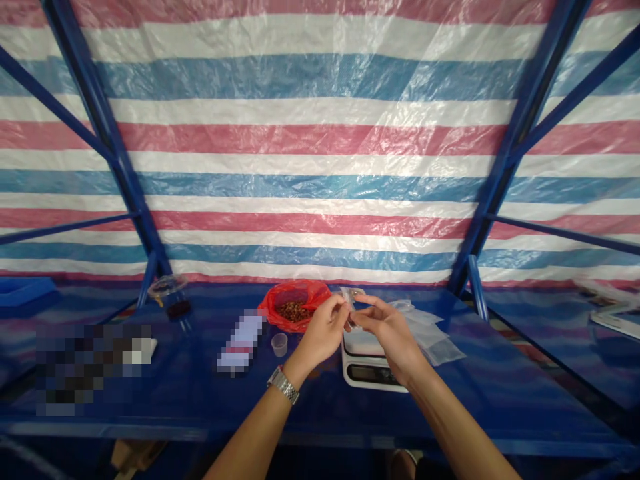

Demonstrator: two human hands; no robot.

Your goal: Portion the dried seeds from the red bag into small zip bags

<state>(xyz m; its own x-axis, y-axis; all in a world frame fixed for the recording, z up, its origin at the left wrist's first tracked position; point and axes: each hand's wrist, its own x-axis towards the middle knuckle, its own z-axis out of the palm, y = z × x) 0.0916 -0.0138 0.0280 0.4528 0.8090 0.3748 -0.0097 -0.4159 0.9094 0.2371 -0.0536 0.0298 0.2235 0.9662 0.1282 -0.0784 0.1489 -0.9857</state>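
Observation:
A small clear plastic bag (349, 293) is held up between my two hands, partly hidden by the fingers. My left hand (325, 329), with a metal watch on the wrist, pinches its left side. Thumb and fingers of my right hand (389, 328) close on the other side. Beneath them is a white kitchen scale (354, 380), whose dark display is partly covered by my right hand. Left of the scale, an open red plastic bag (271, 303) contains small brown nuts or beans (294, 311). A small clear cup (279, 345) stands in front of it.
Flat clear bags (434, 337) lie right of the scale on the blue table (200, 400). A blurred-out phone-like object (242, 341) and a lidded drink cup (173, 300) are to the left. Blue metal posts (493, 180) frame a striped plastic sheet (310, 133).

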